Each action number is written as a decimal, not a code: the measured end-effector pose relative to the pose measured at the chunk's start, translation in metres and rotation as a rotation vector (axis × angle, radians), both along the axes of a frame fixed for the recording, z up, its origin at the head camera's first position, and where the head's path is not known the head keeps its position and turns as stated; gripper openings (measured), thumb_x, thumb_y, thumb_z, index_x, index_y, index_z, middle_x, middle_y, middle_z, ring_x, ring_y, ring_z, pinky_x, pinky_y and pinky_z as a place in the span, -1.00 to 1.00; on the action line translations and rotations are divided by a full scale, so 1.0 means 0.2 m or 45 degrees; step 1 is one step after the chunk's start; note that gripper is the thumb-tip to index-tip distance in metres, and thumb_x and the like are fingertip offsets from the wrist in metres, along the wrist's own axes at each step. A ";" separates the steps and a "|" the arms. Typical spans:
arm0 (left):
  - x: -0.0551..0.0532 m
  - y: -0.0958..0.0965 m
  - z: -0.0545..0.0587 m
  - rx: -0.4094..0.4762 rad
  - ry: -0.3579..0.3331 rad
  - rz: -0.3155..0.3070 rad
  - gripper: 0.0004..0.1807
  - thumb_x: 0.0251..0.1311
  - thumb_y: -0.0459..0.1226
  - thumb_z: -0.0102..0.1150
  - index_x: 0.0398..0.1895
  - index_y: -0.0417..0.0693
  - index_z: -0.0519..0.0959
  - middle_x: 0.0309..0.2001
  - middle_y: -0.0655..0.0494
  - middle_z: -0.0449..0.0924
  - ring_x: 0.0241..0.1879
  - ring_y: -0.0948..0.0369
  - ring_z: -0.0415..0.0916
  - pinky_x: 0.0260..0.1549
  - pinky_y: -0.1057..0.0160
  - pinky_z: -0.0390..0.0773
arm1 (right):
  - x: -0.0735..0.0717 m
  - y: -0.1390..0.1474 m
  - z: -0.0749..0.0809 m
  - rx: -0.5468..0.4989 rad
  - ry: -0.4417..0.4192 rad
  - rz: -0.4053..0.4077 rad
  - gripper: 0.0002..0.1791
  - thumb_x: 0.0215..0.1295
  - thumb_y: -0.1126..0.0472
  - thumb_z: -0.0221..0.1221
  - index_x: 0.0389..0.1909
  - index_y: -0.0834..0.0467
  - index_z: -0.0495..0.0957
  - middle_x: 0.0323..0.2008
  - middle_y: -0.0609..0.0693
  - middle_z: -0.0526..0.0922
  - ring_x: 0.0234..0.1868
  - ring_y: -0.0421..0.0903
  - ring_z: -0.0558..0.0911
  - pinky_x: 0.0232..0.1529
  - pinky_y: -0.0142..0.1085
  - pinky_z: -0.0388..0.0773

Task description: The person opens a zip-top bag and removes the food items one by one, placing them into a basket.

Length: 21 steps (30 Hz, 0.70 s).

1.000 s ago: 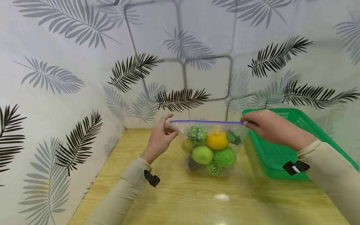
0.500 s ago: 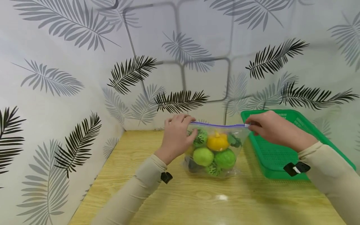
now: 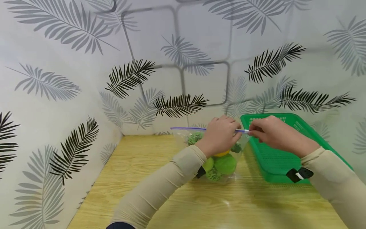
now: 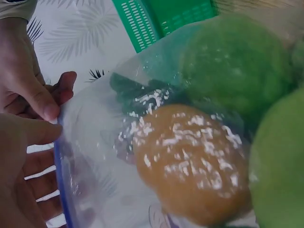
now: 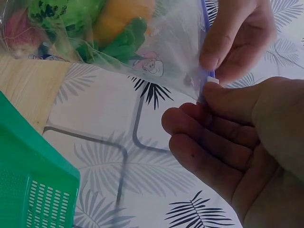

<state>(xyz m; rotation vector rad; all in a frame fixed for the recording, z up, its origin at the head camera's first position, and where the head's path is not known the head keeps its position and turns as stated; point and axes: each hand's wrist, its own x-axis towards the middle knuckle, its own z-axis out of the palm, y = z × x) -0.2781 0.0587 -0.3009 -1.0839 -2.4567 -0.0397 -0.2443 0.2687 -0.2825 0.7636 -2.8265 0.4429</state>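
A clear zip bag (image 3: pixel 183 135) with a purple zip edge stands on the table, filled with several vegetable- and fruit-like pieces. At its top right corner, my right hand (image 3: pixel 274 133) pinches the zip beside a small white slider (image 5: pixel 213 80). Close by, my left hand (image 3: pixel 221 133) grips the same purple edge, thumb on the near side and fingers behind. Through the plastic show a yellow-orange piece (image 4: pixel 190 161) and a round green one (image 3: pixel 225 164). My left hand and forearm hide part of the contents in the head view.
A green plastic basket (image 3: pixel 267 173) with slotted sides sits right of the bag, under my right forearm. The wood-grain table (image 3: pixel 137 162) meets a leaf-patterned white wall covering (image 3: pixel 200 86) at the back and left.
My left hand has moved right, from the zip's left end along the purple edge to near my right hand. My right hand stays pinching the right corner.
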 end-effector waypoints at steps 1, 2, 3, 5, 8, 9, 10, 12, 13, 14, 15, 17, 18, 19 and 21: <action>0.00 0.02 0.00 -0.006 -0.006 -0.024 -0.68 0.54 0.00 -0.09 0.06 0.24 0.66 -0.01 0.36 0.66 0.05 0.30 0.55 0.02 0.23 0.53 | 0.00 0.00 0.00 -0.008 0.006 0.019 -0.91 0.45 0.25 0.18 -0.25 0.10 0.65 -0.51 -0.18 0.60 -0.54 -0.28 0.52 -0.52 -0.34 0.46; -0.01 0.03 0.00 -0.005 -0.019 -0.049 -0.68 0.54 0.00 -0.09 0.05 0.25 0.67 -0.03 0.36 0.66 0.02 0.32 0.56 -0.01 0.25 0.53 | 0.00 0.00 0.00 -0.013 0.011 0.036 -0.90 0.46 0.26 0.17 -0.24 0.10 0.66 -0.49 -0.18 0.61 -0.53 -0.29 0.53 -0.50 -0.34 0.48; -0.01 0.04 0.00 0.001 -0.028 -0.075 -0.68 0.54 0.01 -0.09 0.03 0.25 0.67 -0.06 0.37 0.66 -0.01 0.34 0.57 -0.04 0.27 0.54 | 0.00 0.00 0.00 -0.014 0.015 0.048 -0.90 0.46 0.28 0.16 -0.23 0.09 0.66 -0.48 -0.18 0.62 -0.51 -0.30 0.54 -0.48 -0.34 0.49; -0.01 0.06 -0.01 0.017 -0.047 -0.122 -0.69 0.55 0.02 -0.09 -0.03 0.24 0.68 -0.15 0.37 0.65 -0.10 0.35 0.57 -0.11 0.31 0.53 | 0.00 0.00 0.00 -0.012 0.026 0.061 -0.88 0.46 0.30 0.15 -0.22 0.09 0.66 -0.48 -0.18 0.62 -0.50 -0.30 0.55 -0.46 -0.34 0.50; -0.02 0.07 0.00 0.036 -0.039 -0.160 -0.69 0.54 0.03 -0.07 -0.14 0.22 0.67 -0.26 0.37 0.61 -0.23 0.37 0.55 -0.24 0.35 0.51 | 0.00 0.00 0.01 0.006 0.047 0.063 -0.88 0.46 0.31 0.15 -0.22 0.09 0.66 -0.47 -0.18 0.62 -0.50 -0.31 0.53 -0.46 -0.34 0.49; -0.02 0.07 0.00 0.041 -0.025 -0.168 -0.70 0.54 0.03 -0.07 -0.16 0.22 0.67 -0.28 0.37 0.61 -0.26 0.37 0.54 -0.26 0.36 0.51 | 0.00 0.00 0.01 0.014 0.053 0.060 -0.88 0.46 0.31 0.15 -0.23 0.08 0.65 -0.47 -0.17 0.62 -0.50 -0.31 0.53 -0.46 -0.33 0.49; -0.03 0.07 0.01 0.040 -0.006 -0.171 -0.70 0.54 0.02 -0.07 -0.17 0.22 0.67 -0.29 0.37 0.61 -0.28 0.37 0.53 -0.28 0.37 0.50 | 0.00 0.00 0.01 0.026 0.063 0.054 -0.89 0.46 0.30 0.16 -0.24 0.07 0.65 -0.46 -0.17 0.62 -0.50 -0.31 0.52 -0.45 -0.33 0.49; -0.03 0.06 0.01 0.030 0.045 -0.172 -0.70 0.53 0.02 -0.05 -0.17 0.22 0.68 -0.29 0.38 0.63 -0.29 0.37 0.55 -0.29 0.38 0.52 | 0.01 -0.01 0.02 0.060 0.091 0.036 -0.91 0.45 0.28 0.18 -0.25 0.04 0.64 -0.43 -0.16 0.63 -0.48 -0.30 0.51 -0.43 -0.31 0.49; -0.03 0.05 0.01 0.025 0.064 -0.169 -0.70 0.53 0.01 -0.05 -0.17 0.22 0.69 -0.27 0.38 0.64 -0.27 0.36 0.55 -0.27 0.38 0.53 | 0.01 -0.01 0.02 0.075 0.105 0.029 -0.91 0.44 0.27 0.19 -0.25 0.03 0.63 -0.42 -0.16 0.63 -0.47 -0.30 0.51 -0.42 -0.30 0.50; -0.03 0.04 0.01 0.024 0.078 -0.167 -0.70 0.53 0.01 -0.04 -0.18 0.22 0.69 -0.26 0.38 0.66 -0.26 0.35 0.56 -0.26 0.38 0.53 | 0.01 -0.01 0.02 0.090 0.118 0.023 -0.91 0.43 0.26 0.20 -0.27 0.02 0.62 -0.42 -0.16 0.63 -0.48 -0.29 0.50 -0.41 -0.29 0.49; -0.03 0.03 0.00 0.024 0.095 -0.160 -0.70 0.53 0.01 -0.03 -0.16 0.23 0.70 -0.25 0.39 0.67 -0.24 0.35 0.56 -0.24 0.38 0.54 | 0.01 -0.01 0.02 0.104 0.128 0.017 -0.92 0.43 0.25 0.21 -0.28 0.01 0.61 -0.42 -0.16 0.63 -0.48 -0.28 0.49 -0.41 -0.29 0.48; -0.04 0.00 0.00 0.032 0.117 -0.144 -0.71 0.51 0.01 0.00 -0.16 0.23 0.73 -0.24 0.40 0.70 -0.21 0.34 0.57 -0.20 0.39 0.55 | 0.01 -0.02 0.02 0.124 0.136 0.005 -0.92 0.43 0.23 0.21 -0.29 0.00 0.60 -0.44 -0.17 0.61 -0.50 -0.26 0.46 -0.42 -0.29 0.46; -0.04 -0.01 0.00 0.040 0.124 -0.134 -0.72 0.50 0.01 0.03 -0.15 0.23 0.74 -0.23 0.40 0.71 -0.22 0.33 0.56 -0.20 0.40 0.55 | 0.01 -0.02 0.01 0.127 0.132 0.001 -0.92 0.43 0.23 0.21 -0.29 0.00 0.60 -0.45 -0.17 0.61 -0.51 -0.25 0.45 -0.43 -0.29 0.45; -0.05 -0.03 0.00 0.052 0.131 -0.122 -0.73 0.48 0.01 0.05 -0.15 0.23 0.75 -0.22 0.41 0.72 -0.23 0.33 0.56 -0.21 0.39 0.55 | 0.01 -0.02 0.01 0.129 0.124 -0.007 -0.92 0.43 0.23 0.21 -0.30 0.00 0.59 -0.46 -0.17 0.59 -0.53 -0.24 0.43 -0.45 -0.29 0.43; -0.06 -0.07 -0.01 0.069 0.151 -0.096 -0.73 0.46 0.02 0.09 -0.14 0.24 0.77 -0.21 0.42 0.74 -0.22 0.32 0.56 -0.21 0.39 0.55 | 0.01 -0.01 0.01 0.134 0.104 -0.019 -0.92 0.44 0.22 0.20 -0.29 0.00 0.58 -0.47 -0.17 0.58 -0.55 -0.23 0.41 -0.48 -0.29 0.40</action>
